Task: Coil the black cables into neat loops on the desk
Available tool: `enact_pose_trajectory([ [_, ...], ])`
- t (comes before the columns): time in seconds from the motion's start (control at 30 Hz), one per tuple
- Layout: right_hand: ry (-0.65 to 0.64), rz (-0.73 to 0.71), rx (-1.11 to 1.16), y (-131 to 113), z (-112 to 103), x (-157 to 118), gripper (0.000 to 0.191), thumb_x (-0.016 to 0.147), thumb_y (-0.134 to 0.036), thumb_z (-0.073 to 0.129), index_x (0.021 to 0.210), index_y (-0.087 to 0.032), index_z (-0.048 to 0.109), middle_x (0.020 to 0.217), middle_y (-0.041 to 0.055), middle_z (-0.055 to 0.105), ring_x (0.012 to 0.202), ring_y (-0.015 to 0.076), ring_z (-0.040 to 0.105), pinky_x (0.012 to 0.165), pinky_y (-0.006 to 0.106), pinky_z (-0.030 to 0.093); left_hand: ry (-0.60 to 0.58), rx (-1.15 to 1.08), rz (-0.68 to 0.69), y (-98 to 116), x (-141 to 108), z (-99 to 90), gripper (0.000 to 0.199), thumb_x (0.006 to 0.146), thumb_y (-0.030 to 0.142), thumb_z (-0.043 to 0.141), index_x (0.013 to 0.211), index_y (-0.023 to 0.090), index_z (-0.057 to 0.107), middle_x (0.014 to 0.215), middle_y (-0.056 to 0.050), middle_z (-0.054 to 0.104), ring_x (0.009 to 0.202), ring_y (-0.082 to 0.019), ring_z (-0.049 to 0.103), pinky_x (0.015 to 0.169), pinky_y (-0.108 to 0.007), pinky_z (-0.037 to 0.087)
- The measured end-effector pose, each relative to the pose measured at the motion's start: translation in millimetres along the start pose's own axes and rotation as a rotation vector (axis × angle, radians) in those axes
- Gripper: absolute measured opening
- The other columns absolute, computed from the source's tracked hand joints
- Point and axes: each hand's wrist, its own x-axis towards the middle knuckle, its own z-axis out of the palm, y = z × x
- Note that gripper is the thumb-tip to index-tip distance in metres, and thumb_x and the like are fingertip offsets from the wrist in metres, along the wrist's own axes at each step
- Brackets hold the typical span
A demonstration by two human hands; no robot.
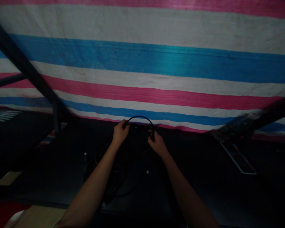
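Observation:
A black cable (140,116) arches between my two hands above a dark table. My left hand (120,130) is closed on one side of the arch, its fingers wrapped round the cable. On the other side my right hand (156,141) pinches the cable, with a dark part of it standing up at the fingertips. More black cable (116,180) lies in a loose tangle of loops beneath and beside my left forearm. A small pale connector (147,172) rests on the table between my forearms, and another light-coloured tip (85,155) is left of the tangle.
A phone-like flat object with a pale edge (238,158) lies at the right, beside a clear plastic package (236,126). Behind the dark table (49,177) hangs a striped sheet (142,57). Dark metal bars (30,66) slant down at the left; another bar is at the right.

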Motion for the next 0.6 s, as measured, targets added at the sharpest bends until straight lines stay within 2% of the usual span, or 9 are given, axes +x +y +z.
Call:
enact_pose_trajectory([
  [0.13,0.012,0.000,0.001,0.1,-0.2,0.3,0.043,0.084,-0.029,0.051,0.125,-0.014,0.054,0.094,0.0087,0.067,0.085,0.0223,0.065,0.079,0.034,0.050,-0.026,-0.033,0.016,-2.7,0.3,1.1,0.018,0.085,0.023,0.058,0.098,0.021,0.070,0.093,-0.007,0.076,0.086,-0.022,0.071,0.079,-0.032,0.050],
  [0.33,0.066,-0.049,-0.023,2.6,1.7,0.3,0.038,0.087,-0.025,0.048,0.122,-0.014,0.056,0.109,0.0137,0.067,0.097,0.0246,0.065,0.089,0.039,0.050,-0.129,-0.004,0.044,-9.2,-0.7,0.1,0.025,0.084,0.021,0.060,0.108,0.023,0.070,0.102,-0.009,0.076,0.093,-0.025,0.072,0.084,-0.036,0.052],
  [0.5,0.131,-0.096,-0.009,4.9,1.4,2.5,0.035,0.082,-0.018,0.050,0.115,-0.014,0.059,0.107,0.0127,0.066,0.099,0.0244,0.064,0.092,0.038,0.049,-0.181,0.020,0.050,-6.2,-2.4,1.6,0.024,0.086,0.021,0.059,0.108,0.023,0.070,0.102,-0.009,0.076,0.093,-0.025,0.072,0.084,-0.036,0.053],
  [0.6,0.115,-0.098,0.017,4.5,0.8,2.8,0.037,0.081,-0.016,0.049,0.117,-0.015,0.059,0.108,0.0109,0.067,0.100,0.0236,0.064,0.092,0.037,0.049,-0.203,0.085,0.026,-3.2,-3.3,2.7,0.031,0.087,0.020,0.059,0.117,0.021,0.065,0.101,-0.010,0.075,0.093,-0.026,0.071,0.082,-0.037,0.052],
])
